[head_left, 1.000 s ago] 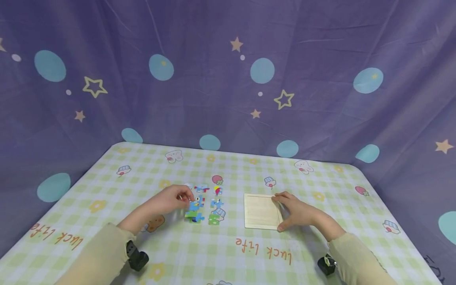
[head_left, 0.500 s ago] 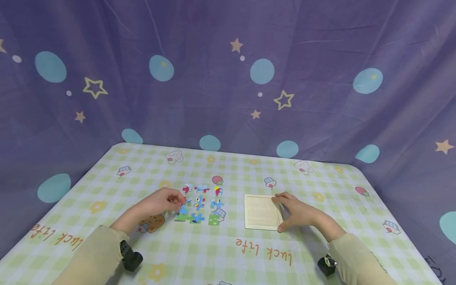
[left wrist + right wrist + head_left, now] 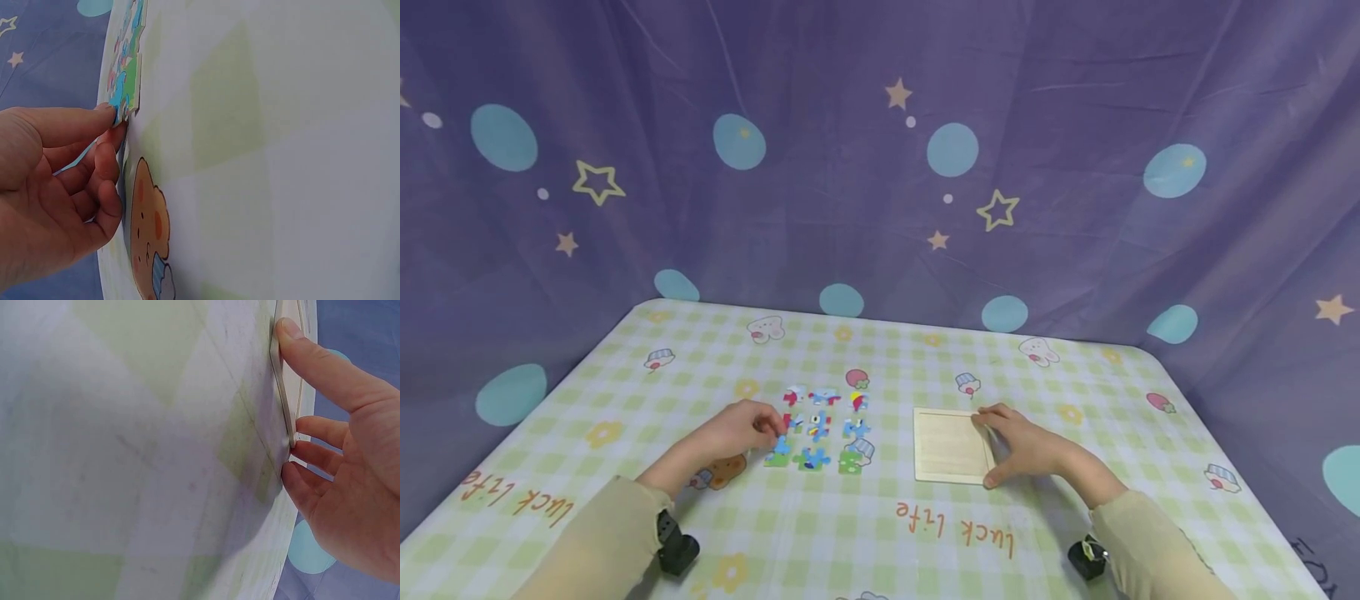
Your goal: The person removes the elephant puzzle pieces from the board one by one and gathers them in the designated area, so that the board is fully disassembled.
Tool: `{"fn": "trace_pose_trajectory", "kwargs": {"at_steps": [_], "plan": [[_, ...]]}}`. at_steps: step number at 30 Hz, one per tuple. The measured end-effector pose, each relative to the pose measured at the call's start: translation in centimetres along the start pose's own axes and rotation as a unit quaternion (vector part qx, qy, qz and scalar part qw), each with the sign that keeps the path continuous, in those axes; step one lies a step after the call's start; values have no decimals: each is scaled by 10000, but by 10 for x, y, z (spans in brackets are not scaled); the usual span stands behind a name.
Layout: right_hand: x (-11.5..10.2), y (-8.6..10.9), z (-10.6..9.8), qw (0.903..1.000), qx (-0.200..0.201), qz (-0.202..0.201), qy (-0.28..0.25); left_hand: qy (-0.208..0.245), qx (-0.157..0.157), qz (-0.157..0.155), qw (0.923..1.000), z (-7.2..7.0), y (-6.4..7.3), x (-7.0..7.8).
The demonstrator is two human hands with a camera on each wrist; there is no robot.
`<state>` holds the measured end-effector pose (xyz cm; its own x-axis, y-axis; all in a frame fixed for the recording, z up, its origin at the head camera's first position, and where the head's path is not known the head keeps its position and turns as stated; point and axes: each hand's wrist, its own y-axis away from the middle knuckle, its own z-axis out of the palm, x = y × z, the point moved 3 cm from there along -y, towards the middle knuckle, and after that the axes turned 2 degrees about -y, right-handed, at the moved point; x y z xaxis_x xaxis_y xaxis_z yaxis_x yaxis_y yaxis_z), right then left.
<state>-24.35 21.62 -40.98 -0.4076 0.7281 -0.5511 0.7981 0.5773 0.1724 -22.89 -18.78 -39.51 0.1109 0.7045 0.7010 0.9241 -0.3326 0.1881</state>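
Several jigsaw puzzle pieces (image 3: 818, 427) lie in spaced rows left of the table's middle, in blue, green, red and white. My left hand (image 3: 741, 432) is at their left side. Its thumb and bent fingers pinch the near-left blue and green puzzle piece (image 3: 778, 454), which also shows at the thumb tip in the left wrist view. My right hand (image 3: 1028, 446) holds the right side of a pale, square wooden puzzle tray (image 3: 951, 446). In the right wrist view, the thumb presses on the tray's rim (image 3: 286, 394), and the other fingers bend at its far corner.
A green and white checked cloth (image 3: 820, 533) with printed cartoons and lettering covers the table. Behind the table hangs a purple curtain (image 3: 850, 225) with stars and blue dots. Cloth shows between the pieces and the tray.
My left hand has moved left with the near-left puzzle piece, parting it from the piece beside it. More of the left column is visible. The right hand and tray have stayed still.
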Motion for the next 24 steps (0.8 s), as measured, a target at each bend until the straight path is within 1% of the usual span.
{"fn": "trace_pose_trajectory", "kwargs": {"at_steps": [4, 13, 19, 24], "plan": [[0, 1, 0, 10000, 0, 10, -28, -82, 58, -80, 9999, 1, -1, 0], [1, 2, -1, 10000, -9, 26, -53, -55, 113, -328, 9994, 4, -4, 0], [0, 1, 0, 9999, -46, 56, -75, 57, 105, -288, 9995, 3, -5, -4], [-1, 1, -2, 9998, -96, 69, -136, 28, 173, -101, 9998, -1, -9, -8]]}}
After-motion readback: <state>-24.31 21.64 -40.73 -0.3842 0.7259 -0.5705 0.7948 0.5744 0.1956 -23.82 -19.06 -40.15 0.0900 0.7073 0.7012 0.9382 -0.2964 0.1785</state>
